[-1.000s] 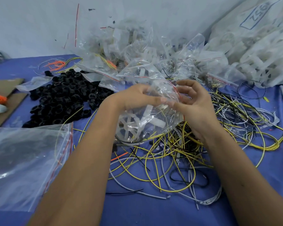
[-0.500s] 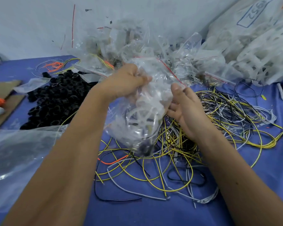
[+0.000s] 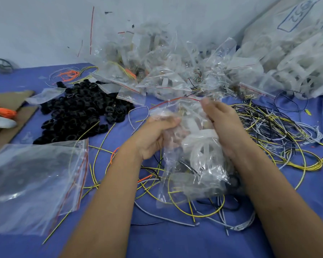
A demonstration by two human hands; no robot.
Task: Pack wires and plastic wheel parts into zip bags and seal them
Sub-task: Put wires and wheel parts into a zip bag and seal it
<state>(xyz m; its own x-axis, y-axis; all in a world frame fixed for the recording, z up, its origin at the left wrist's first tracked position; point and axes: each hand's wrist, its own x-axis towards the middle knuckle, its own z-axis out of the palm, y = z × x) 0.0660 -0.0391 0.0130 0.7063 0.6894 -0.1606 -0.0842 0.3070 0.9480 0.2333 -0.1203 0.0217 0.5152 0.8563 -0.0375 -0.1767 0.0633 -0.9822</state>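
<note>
Compared with half a second before, the zip bag [image 3: 192,161] had come down from its raised position to sit lower over the loose wires [image 3: 280,133], and both hands had shifted along it. The left hand [image 3: 155,138] now gripped the bag's left side below the red zip strip, fingers curled into the plastic. The right hand [image 3: 222,125] lay against the bag's right side with its fingers reaching up to the strip's right end; motion blur there made it impossible to tell whether the fingers pinched the strip or only touched it. Inside the bag a white plastic wheel [image 3: 203,146] was visible near the middle, with dark and yellow wire pieces lower down. The bag hung between the two forearms, its bottom edge over the tangle of yellow, black and white wires on the blue surface [image 3: 175,239].

To the left lay a heap of black rings [image 3: 76,112], touching the near edge of a pile of filled bags [image 3: 166,71] against the wall. A stack of empty zip bags [image 3: 32,185] lay flat at the near left. A large sack of white parts [image 3: 291,53] stood at the far right. Brown cardboard [image 3: 13,108] lay at the left edge.
</note>
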